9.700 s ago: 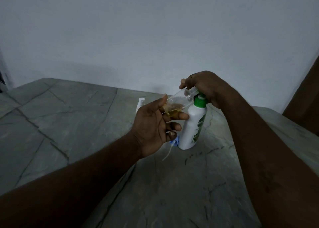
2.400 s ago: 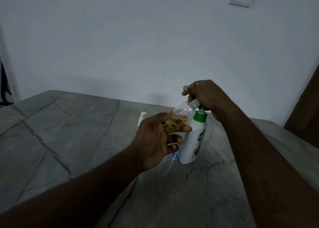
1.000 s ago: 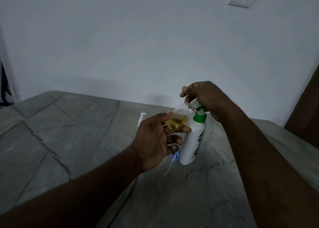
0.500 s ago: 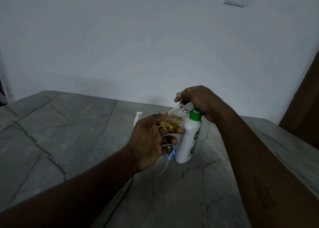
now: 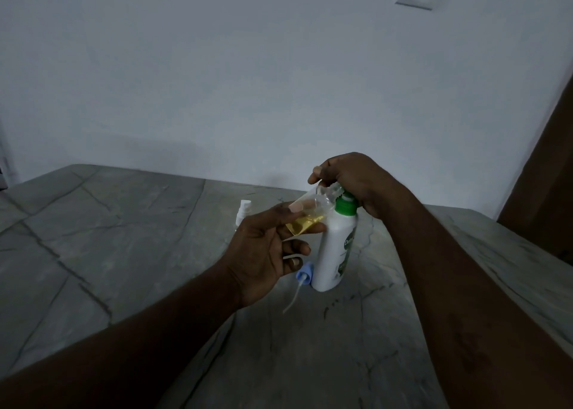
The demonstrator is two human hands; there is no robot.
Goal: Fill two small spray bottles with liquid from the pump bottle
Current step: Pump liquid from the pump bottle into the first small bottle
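As the right hand, clenched on the pump bottle, presses again, yellow liquid has risen slightly. Left hand pinches the small bottle under those fingers; mostly unfilled.

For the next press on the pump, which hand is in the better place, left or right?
Right, probably. The right hand sits on top of the pump bottle, while the left hand holds the small clear bottle tilted at the spout.
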